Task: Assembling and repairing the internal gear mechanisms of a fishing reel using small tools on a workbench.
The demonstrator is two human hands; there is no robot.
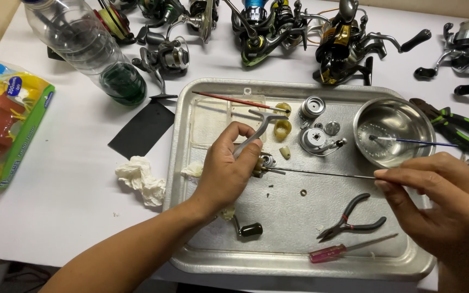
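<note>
Reel (pixel 261 149) stripped: spool (pixel 312 107), housing (pixel 317 140), washers loose on tray (pixel 294 260). Left hand (pixel 225 171) fingers clamp reel frame over tray; right hand (pixel 445 190) fingers pinch thin rod (pixel 321 173) poked into it. Judged mid-way; reassembly undone.

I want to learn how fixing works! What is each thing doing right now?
left hand: grips reel body
right hand: pinches thin rod
steel bowl: upright, brush inside
pliers: lying on tray
red screwdriver: lying flat
plastic bottle: lying on its side
</note>
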